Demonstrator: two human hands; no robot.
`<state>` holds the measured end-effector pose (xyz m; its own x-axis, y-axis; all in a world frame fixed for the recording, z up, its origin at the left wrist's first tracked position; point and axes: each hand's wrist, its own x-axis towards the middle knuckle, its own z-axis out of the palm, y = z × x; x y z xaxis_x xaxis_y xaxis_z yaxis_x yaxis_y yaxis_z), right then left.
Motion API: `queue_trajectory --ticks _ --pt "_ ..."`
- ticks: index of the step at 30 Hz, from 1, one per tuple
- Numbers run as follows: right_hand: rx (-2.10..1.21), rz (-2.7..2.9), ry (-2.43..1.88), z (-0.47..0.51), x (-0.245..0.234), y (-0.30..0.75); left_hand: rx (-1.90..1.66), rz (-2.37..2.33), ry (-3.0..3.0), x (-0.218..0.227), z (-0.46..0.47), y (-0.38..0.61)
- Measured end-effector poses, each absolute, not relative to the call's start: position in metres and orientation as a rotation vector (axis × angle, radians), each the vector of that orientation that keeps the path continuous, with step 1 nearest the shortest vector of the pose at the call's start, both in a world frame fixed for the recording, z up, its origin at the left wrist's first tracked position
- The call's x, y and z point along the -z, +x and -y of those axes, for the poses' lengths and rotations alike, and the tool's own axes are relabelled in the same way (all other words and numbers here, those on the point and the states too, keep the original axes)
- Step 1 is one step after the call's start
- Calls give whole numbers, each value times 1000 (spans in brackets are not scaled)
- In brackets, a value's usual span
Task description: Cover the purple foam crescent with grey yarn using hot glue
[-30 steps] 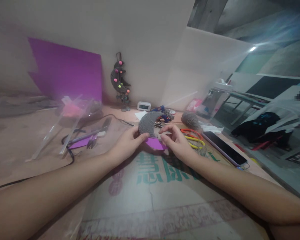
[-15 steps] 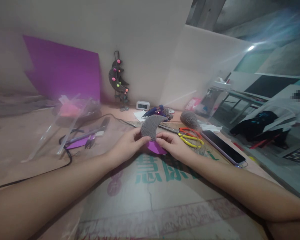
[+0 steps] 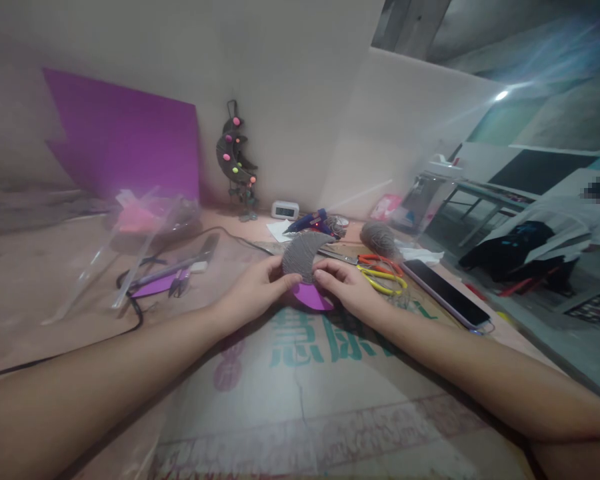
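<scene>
A crescent moon cut-out [image 3: 301, 257] is held up in the middle, over the printed cardboard. Grey yarn is wound closely around its upper part, while its lower part is bare purple card [image 3: 311, 297]. My left hand [image 3: 267, 283] grips the outer edge, thumb in front and fingers mostly behind. On the inner edge, where the yarn meets the purple, the thumb and forefinger of my right hand [image 3: 339, 283] are pinched together. Whether they also hold a strand of yarn cannot be made out.
Behind stand a blue glue gun [image 3: 307, 221], a white digital clock [image 3: 285, 211] and a decorated crescent hanging [image 3: 235, 153]. To the right lie yellow-handled scissors [image 3: 387, 281], orange-handled scissors [image 3: 380, 261], a yarn ball [image 3: 379, 239] and a phone [image 3: 447, 293]. Purple card [image 3: 130, 140] leans at left.
The crescent has turned slightly, its upper tip a little further right. My right fingertips have shifted slightly along its inner edge. My left hand keeps its grip.
</scene>
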<state>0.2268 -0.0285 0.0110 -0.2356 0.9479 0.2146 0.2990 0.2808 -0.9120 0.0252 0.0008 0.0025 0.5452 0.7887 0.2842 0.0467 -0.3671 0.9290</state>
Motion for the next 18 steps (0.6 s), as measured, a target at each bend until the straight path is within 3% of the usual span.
queue_trajectory --ticks 12,18 --pt "-895 1763 -1268 29 -13 230 -865 -619 1814 -3 3 29" --pt "-952 1639 -1183 28 -13 228 -1021 -767 1606 3 -4 28"
